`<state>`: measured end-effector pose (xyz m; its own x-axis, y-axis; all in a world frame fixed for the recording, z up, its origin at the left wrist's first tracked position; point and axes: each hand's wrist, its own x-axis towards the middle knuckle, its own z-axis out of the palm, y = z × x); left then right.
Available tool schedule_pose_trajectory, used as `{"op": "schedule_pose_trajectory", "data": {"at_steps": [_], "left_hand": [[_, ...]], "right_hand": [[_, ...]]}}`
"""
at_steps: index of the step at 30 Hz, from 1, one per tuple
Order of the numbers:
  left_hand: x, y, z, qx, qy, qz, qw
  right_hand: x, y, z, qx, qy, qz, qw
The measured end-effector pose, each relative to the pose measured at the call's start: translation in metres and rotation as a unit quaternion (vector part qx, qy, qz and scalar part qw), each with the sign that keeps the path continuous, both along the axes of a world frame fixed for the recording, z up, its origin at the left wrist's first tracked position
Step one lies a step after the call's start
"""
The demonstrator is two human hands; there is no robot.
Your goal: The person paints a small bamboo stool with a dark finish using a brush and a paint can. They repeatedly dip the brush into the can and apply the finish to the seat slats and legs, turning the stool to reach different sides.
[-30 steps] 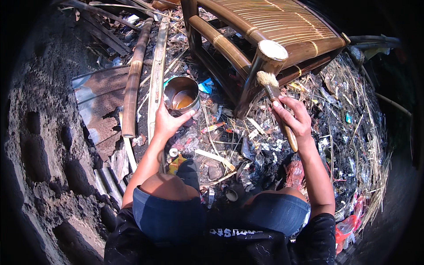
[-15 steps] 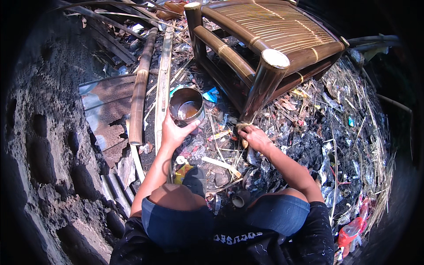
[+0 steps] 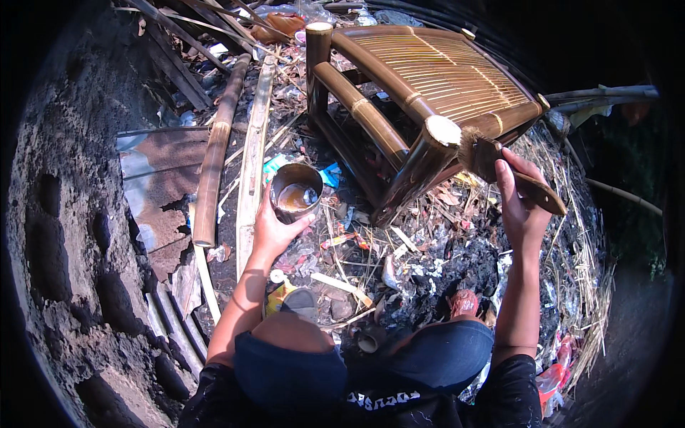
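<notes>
In my left hand (image 3: 275, 232) is a round metal can (image 3: 296, 191), its mouth tipped toward me and some amber liquid at the bottom. My right hand (image 3: 522, 203) grips the wooden handle of a flat paintbrush (image 3: 485, 158). The pale bristles are at the side of the bamboo chair's (image 3: 428, 78) front post, just below its cut white top; whether they touch it I cannot tell. Glossy brown bamboo slats form the chair's curved surface, with thick posts at its corners.
Left of the can lie a bamboo pole (image 3: 217, 160), a split bamboo strip (image 3: 255, 164) and a rusty metal sheet (image 3: 168, 167). A rough, pitted grey wall (image 3: 78, 250) rises at far left. Litter and dark ash cover the ground; a red plastic bag (image 3: 553, 378) lies at lower right.
My right hand has risen from the foot of the front post to its top, bringing the paintbrush into plain sight. The can has shifted slightly lower in view.
</notes>
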<state>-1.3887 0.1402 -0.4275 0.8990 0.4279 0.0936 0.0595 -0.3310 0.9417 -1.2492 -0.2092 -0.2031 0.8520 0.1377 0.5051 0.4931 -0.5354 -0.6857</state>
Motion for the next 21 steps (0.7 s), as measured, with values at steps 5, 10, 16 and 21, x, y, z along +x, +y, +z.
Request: {"op": "schedule_pose_trajectory", "data": {"at_steps": [5,10,16,21], "left_hand": [[-0.004,0.004,-0.006,-0.034,-0.032,0.008,0.999],[0.004,0.002,-0.016,-0.059,-0.04,0.017,0.997],[0.009,0.002,-0.022,-0.079,-0.052,-0.002,0.996],[0.014,0.002,-0.027,-0.028,-0.027,0.008,0.999]], "right_hand": [[-0.006,0.015,0.029,-0.023,0.081,0.054,0.995],[-0.009,0.014,-0.015,-0.194,0.113,0.072,0.972],[-0.006,0.021,-0.024,-0.233,-0.122,0.133,0.956],[-0.019,0.044,-0.008,-0.251,-0.131,0.129,0.95]]}}
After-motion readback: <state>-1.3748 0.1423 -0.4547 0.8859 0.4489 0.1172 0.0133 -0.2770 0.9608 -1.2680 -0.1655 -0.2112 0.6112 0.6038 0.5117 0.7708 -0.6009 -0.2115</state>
